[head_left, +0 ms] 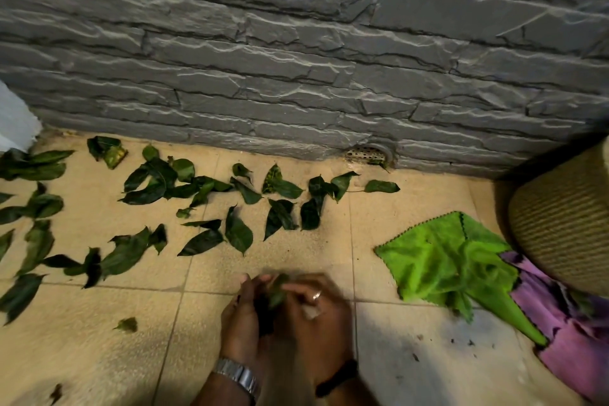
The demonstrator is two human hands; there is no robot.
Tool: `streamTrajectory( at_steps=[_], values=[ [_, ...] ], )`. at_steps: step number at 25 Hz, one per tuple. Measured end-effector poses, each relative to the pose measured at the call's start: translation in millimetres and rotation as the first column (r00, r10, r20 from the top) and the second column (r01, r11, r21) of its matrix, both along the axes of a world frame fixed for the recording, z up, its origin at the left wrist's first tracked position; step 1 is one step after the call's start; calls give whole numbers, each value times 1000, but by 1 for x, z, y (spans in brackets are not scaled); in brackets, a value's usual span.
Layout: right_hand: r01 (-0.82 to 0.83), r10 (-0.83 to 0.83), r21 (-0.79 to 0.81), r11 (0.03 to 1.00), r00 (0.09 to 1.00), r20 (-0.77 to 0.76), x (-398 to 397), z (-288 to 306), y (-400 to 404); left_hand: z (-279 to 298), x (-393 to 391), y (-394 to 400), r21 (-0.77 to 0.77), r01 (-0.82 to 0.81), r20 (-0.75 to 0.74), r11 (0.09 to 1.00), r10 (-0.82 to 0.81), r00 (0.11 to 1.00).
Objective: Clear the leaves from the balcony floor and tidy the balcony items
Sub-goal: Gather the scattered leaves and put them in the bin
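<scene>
Both hands, left hand [242,316], right hand [316,310], gripping upright leaf [277,290], tip up

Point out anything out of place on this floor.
Leaves lie scattered over the tiles along the wall. A green cloth and a purple cloth lie crumpled by the basket. Dark crumbs dot the tile beside them.

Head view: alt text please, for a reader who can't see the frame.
Both hands, left hand and right hand, are together low in the frame, holding a small bunch of leaves above a beige tiled floor. Many dark green leaves lie scattered toward a grey stone wall; a green cloth lies at right.
</scene>
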State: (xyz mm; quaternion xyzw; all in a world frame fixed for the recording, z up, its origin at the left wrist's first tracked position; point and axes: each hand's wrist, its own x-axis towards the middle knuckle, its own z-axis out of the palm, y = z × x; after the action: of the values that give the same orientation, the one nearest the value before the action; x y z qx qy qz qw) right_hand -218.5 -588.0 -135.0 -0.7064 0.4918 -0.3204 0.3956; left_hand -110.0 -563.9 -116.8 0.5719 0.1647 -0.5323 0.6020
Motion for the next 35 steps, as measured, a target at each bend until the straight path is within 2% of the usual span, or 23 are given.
streamTrajectory(
  at_steps=[2,4,7,9,10,11,13,15,17,19,21,23,25,27,30,32,35],
  values=[
    [-159,160,25,987,987,-22,17,4,24,-1,-1,2,-2,-6,-18,1000,6,1000],
    [-352,352,85,932,936,16,21,9,25,0,5,3,31,-96,-13,995,97,995],
    [-498,490,185,847,867,89,5,22,-12,-2,15,3,196,-172,188,965,135,973],
    [-395,396,143,908,918,20,-12,20,-63,-2,21,0,238,-176,232,955,120,965],
    [-281,288,101,954,955,-68,-20,14,-97,-3,24,1,247,-173,231,953,115,966],
    [-161,167,43,986,959,-227,-29,6,-135,-3,26,1,256,-168,223,952,111,969],
    [-71,1,-91,993,798,-603,-48,-8,-202,-2,28,1,250,-169,194,953,121,974],
    [-33,-81,-140,990,678,-730,-62,-22,-239,-3,25,0,245,-160,167,956,121,978],
    [-47,-107,-180,983,648,-754,-68,-27,-248,-2,23,0,238,-135,140,962,103,985],
    [-51,-125,-208,977,654,-746,-73,-24,-249,-4,24,2,226,-99,135,969,69,988],
    [83,-199,-201,976,718,-667,-76,-20,-245,-4,25,5,220,-49,145,974,17,989],
    [247,-273,-117,962,855,-441,-75,-12,-224,-3,26,8,194,-9,139,981,-19,990],
    [291,-286,17,957,949,-134,-59,3,-181,-2,23,11,146,33,114,989,-50,992],
    [162,-163,36,986,986,24,-36,18,-125,2,18,15,90,82,95,993,-90,991],
    [-146,146,-18,989,989,-31,-2,21,-35,16,9,18,18,162,75,987,-163,984],
    [-326,318,-51,944,940,-121,15,17,9,21,8,22,29,156,84,987,-158,984],
    [-565,555,-56,823,821,-134,27,19,27,10,23,40,163,-28,192,986,-4,981]
  ],
)
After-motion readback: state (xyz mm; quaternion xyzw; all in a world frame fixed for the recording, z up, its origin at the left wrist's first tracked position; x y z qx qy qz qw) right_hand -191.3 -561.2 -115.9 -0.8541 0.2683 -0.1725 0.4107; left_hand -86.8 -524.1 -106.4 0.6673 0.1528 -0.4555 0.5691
